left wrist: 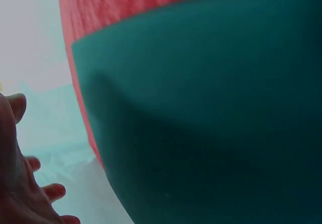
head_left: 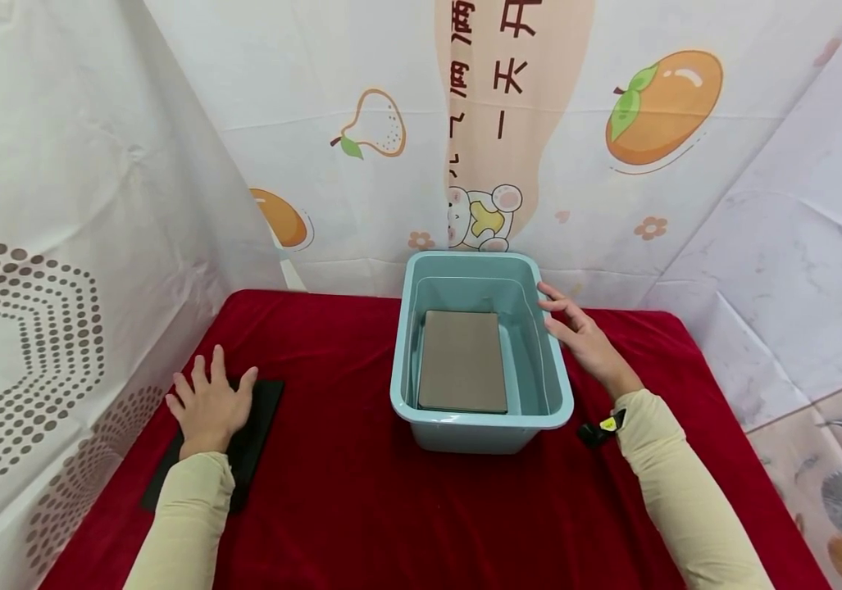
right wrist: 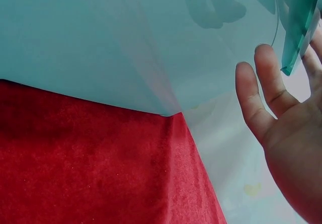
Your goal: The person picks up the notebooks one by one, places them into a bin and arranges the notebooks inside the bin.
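A light blue plastic basin [head_left: 457, 434] stands on the red cloth. Inside it lies a flat grey-brown rectangular thing [head_left: 462, 360], possibly a book or box. My right hand [head_left: 581, 334] is at the basin's right rim, fingers extended; in the right wrist view the hand [right wrist: 287, 118] has fingers on both sides of the rim [right wrist: 299, 27]. On the left, my left hand [head_left: 210, 407] is spread above a flat black rectangular thing [head_left: 261, 418], partly covering it. The left wrist view has that dark slab [left wrist: 201, 83] large and close, beside the hand [left wrist: 20, 183].
A red cloth [head_left: 325, 492] covers the table. Patterned white curtains [head_left: 302, 65] hang behind it and at both sides. A small black item with a yellow label [head_left: 607, 424] is at my right wrist.
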A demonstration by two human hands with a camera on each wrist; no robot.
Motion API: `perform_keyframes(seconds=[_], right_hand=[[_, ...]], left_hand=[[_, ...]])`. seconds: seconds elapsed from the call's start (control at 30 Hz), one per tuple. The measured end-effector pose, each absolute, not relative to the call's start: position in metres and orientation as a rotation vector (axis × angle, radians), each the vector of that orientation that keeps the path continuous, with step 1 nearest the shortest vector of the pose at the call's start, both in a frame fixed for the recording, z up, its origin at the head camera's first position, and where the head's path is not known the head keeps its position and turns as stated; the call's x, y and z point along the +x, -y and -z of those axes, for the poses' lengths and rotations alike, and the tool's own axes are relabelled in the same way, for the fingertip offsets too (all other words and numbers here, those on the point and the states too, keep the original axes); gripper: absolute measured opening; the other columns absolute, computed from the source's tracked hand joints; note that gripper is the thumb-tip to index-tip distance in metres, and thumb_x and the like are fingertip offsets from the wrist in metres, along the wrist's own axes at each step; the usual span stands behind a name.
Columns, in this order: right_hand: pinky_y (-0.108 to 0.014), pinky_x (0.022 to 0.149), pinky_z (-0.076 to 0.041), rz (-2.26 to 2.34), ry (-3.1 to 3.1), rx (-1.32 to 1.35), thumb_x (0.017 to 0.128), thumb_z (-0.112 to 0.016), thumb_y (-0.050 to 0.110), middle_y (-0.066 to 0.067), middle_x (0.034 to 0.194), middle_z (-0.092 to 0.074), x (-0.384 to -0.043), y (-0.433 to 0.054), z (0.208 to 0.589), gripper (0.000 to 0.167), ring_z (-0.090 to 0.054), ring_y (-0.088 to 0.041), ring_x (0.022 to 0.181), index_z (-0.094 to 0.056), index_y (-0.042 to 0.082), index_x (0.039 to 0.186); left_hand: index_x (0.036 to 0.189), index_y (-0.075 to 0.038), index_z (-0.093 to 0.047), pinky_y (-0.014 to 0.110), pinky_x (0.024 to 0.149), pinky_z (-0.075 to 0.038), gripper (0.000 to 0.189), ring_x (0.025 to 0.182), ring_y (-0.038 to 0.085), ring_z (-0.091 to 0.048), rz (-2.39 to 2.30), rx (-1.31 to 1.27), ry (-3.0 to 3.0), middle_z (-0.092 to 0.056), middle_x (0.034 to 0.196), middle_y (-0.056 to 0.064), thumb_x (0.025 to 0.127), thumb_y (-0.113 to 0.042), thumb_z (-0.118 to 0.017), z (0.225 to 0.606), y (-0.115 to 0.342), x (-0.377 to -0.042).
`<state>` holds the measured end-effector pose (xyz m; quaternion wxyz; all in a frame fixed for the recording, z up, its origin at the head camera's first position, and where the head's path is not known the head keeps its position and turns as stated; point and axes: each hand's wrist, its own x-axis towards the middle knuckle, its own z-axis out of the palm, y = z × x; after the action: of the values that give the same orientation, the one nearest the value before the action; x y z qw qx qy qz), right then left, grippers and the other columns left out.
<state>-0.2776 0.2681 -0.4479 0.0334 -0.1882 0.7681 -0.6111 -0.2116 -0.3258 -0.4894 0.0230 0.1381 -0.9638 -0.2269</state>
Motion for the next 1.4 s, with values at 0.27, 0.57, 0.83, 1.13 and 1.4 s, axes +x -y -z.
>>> perform_keyframes(seconds=[0.27,0.57,0.83,1.13,1.4], right_hand=[[-0.012,0.101,-0.043,1.869,-2.369,-0.579,0.108,-0.050,0.020,0.003,0.172,-0.019,-0.279,-0.269,0.448,0.042,-0.014,-0.031,0.159,-0.046,0.003,0.146],[-0.014,0.098,-0.048,1.890,-2.353,-0.590,0.108,-0.049,0.019,0.002,0.172,-0.019,-0.280,-0.270,0.450,0.042,-0.022,-0.020,0.155,-0.045,0.001,0.146],[-0.015,0.097,-0.050,1.900,-2.344,-0.590,0.108,-0.049,0.018,0.002,0.172,-0.019,-0.281,-0.271,0.450,0.042,-0.024,-0.017,0.154,-0.045,0.001,0.146],[-0.015,0.094,-0.051,1.910,-2.339,-0.577,0.109,-0.049,0.020,0.003,0.172,-0.019,-0.280,-0.272,0.449,0.042,-0.028,-0.013,0.150,-0.046,0.002,0.146],[-0.015,0.096,-0.050,1.903,-2.340,-0.575,0.108,-0.050,0.020,0.003,0.172,-0.019,-0.279,-0.269,0.448,0.042,-0.024,-0.016,0.154,-0.046,0.003,0.146]], left_hand=[[0.163,-0.008,0.012,0.084,0.110,0.001,0.097,0.145,0.069,0.004,0.708,0.476,3.022,0.007,0.164,0.038,0.100,-0.072,-0.026,0.489,0.339,-0.207],[0.160,-0.006,0.022,0.085,0.105,-0.015,0.106,0.137,0.073,-0.010,0.716,0.525,3.116,0.004,0.162,0.041,0.099,-0.071,-0.035,0.489,0.346,-0.203],[0.158,0.004,0.020,0.082,0.103,-0.027,0.107,0.134,0.072,-0.015,0.702,0.528,3.263,-0.007,0.152,0.051,0.100,-0.059,-0.044,0.485,0.355,-0.195],[0.156,0.014,0.004,0.082,0.098,-0.031,0.110,0.132,0.074,-0.015,0.702,0.508,3.310,-0.009,0.147,0.055,0.098,-0.063,-0.048,0.481,0.366,-0.187],[0.155,0.016,-0.001,0.083,0.097,-0.029,0.122,0.129,0.076,-0.012,0.776,0.592,3.379,-0.004,0.145,0.057,0.091,-0.074,-0.053,0.473,0.370,-0.184]])
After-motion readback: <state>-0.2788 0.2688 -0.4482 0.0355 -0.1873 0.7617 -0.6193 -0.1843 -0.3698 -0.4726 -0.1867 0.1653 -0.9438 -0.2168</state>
